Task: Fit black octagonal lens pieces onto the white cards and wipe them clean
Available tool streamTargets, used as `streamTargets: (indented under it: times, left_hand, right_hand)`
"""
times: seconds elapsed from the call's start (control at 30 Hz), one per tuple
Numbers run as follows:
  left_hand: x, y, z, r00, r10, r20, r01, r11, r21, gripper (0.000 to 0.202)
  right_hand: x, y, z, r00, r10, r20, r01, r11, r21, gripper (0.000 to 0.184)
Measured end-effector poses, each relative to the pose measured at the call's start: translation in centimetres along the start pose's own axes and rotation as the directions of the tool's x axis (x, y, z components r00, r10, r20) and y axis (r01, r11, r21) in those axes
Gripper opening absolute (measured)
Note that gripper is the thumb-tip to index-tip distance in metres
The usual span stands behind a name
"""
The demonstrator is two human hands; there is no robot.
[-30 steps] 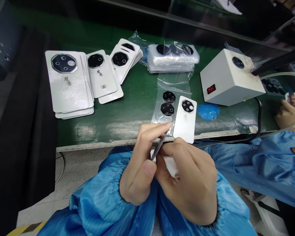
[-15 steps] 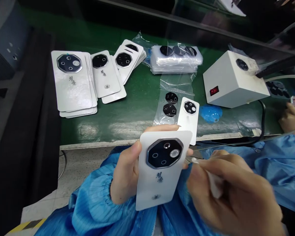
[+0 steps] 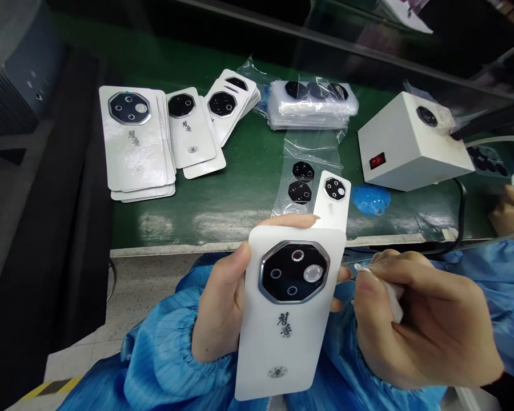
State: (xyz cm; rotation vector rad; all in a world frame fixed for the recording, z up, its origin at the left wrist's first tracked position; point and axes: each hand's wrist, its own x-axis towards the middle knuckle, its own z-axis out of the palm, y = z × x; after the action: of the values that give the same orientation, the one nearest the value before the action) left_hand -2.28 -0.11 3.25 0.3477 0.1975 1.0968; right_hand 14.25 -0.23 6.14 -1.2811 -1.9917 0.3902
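My left hand (image 3: 225,302) is closed around a white phone back cover (image 3: 261,348), thumb on its left edge and fingertips showing past its right edge. The cover faces me upright, with a black octagonal camera panel near the top and dark printed characters below. To its right, my right hand (image 3: 428,319) pinches a crumpled white cloth or tissue (image 3: 393,299), a small tip of it poking out between thumb and forefinger. The cloth is apart from the cover. Behind the held cover, another white cover (image 3: 332,214) lies at the bench's front edge, partly hidden.
Stacked white covers (image 3: 139,165) lie at the left of the green bench (image 3: 240,197). A plastic-wrapped pack (image 3: 312,108) sits at the back, with a clear sheet of black camera panels (image 3: 300,192) before it. A white box (image 3: 405,142) with a red switch stands right, near another person's hand (image 3: 512,211).
The held cover is slightly nearer and more square to me. My right hand, with the cloth, has moved a little right, away from the cover. The view has shifted slightly.
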Motion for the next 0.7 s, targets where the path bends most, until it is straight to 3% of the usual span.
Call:
streamTargets:
  times: [0.13,0.2,0.4,0.7]
  left_hand:
    - [0.0,0.0,-0.2,0.999,0.016,0.048,-0.014,0.999,-0.039,0.045]
    - [0.1,0.1,-0.2,0.998,0.011,0.057,-0.009,0.999,-0.031,0.044]
    - [0.3,0.3,-0.1,0.998,0.042,0.044,-0.042,0.999,0.018,0.042]
    - [0.2,0.1,0.5,0.996,0.086,0.010,-0.087,0.996,0.033,0.041]
  right_hand:
    - [-0.1,-0.4,0.9,0.977,0.034,-0.211,-0.029,0.999,0.027,0.020]
    - [-0.1,-0.8,1.4,0.966,0.033,-0.257,-0.028,0.999,0.025,0.021]
    - [0.0,-1.1,1.5,0.970,0.130,-0.204,-0.119,0.991,0.062,0.012]
    - [0.0,-0.8,1.7,0.977,0.064,-0.205,-0.055,0.997,0.049,0.019]
